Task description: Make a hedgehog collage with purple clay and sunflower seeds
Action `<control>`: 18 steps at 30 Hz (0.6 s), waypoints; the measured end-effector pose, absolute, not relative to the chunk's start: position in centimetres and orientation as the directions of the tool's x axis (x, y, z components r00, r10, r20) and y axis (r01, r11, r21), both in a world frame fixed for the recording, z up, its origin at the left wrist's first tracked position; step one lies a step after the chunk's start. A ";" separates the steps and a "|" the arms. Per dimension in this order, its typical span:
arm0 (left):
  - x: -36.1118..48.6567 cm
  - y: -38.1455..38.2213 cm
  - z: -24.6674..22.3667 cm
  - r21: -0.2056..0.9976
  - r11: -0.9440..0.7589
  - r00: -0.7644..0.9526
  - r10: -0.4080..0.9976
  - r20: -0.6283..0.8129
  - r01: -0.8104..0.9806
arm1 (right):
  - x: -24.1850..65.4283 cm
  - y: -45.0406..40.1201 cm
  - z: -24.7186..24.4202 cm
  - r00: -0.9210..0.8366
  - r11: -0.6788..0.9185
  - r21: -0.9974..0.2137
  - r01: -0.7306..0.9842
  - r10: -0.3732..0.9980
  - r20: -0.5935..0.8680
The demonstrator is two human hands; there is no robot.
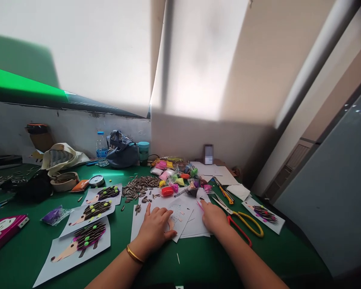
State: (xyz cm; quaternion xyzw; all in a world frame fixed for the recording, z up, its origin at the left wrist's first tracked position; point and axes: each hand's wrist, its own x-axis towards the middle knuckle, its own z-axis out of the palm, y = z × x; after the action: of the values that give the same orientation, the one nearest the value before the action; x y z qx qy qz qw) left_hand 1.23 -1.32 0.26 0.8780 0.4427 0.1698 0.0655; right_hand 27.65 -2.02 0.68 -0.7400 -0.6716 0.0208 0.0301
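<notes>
My left hand (pixel 156 226) lies flat with spread fingers on a small sheet with a hedgehog drawing (pixel 177 212), covering part of it. The drawing has a dotted body and small peach-coloured pieces on it. My right hand (pixel 214 216) is closed at the right edge of the white papers (pixel 198 228). A thin pink stick-like tool (pixel 199 205) shows at its fingertips; its exact kind is unclear. Beside that hand lie red-handled scissors (pixel 240 230) and yellow-handled scissors (pixel 249 222). A heap of striped sunflower seeds (pixel 141 185) sits beyond my left hand.
Finished hedgehog pictures (pixel 78 245) lie at left, another (pixel 263 212) at right. Bagged coloured clay (pixel 168 172) is piled at the back. A phone (pixel 208 154) leans on the wall. A bag (pixel 122 150), bottle (pixel 101 150) and pink case (pixel 9 233) stand about.
</notes>
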 end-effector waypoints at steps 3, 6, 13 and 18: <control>1.3 -1.3 0.3 0.265 -0.595 0.548 0.803 0.234 0.759 | 27.6 -2.2 0.8 0.106 -0.104 -0.098 0.990 0.994 0.019; 1.3 -1.4 0.4 0.269 -0.594 0.547 0.804 0.232 0.758 | 27.1 -2.9 0.5 0.071 -0.044 -0.262 0.964 0.993 0.094; 1.4 -1.5 0.6 0.270 -0.590 0.543 0.807 0.231 0.761 | 25.6 -3.2 -1.6 0.073 0.126 -0.825 0.550 0.978 0.198; 1.4 -1.4 0.5 0.277 -0.590 0.543 0.807 0.232 0.759 | 25.9 -3.1 -2.0 0.025 0.257 -0.891 0.375 0.958 0.287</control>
State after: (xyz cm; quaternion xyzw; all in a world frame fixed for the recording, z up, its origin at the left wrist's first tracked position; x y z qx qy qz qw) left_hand 1.39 -1.36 0.49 0.8753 0.4472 0.1691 0.0721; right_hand 25.92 -3.11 -2.02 -0.5292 -0.6295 0.3022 0.4821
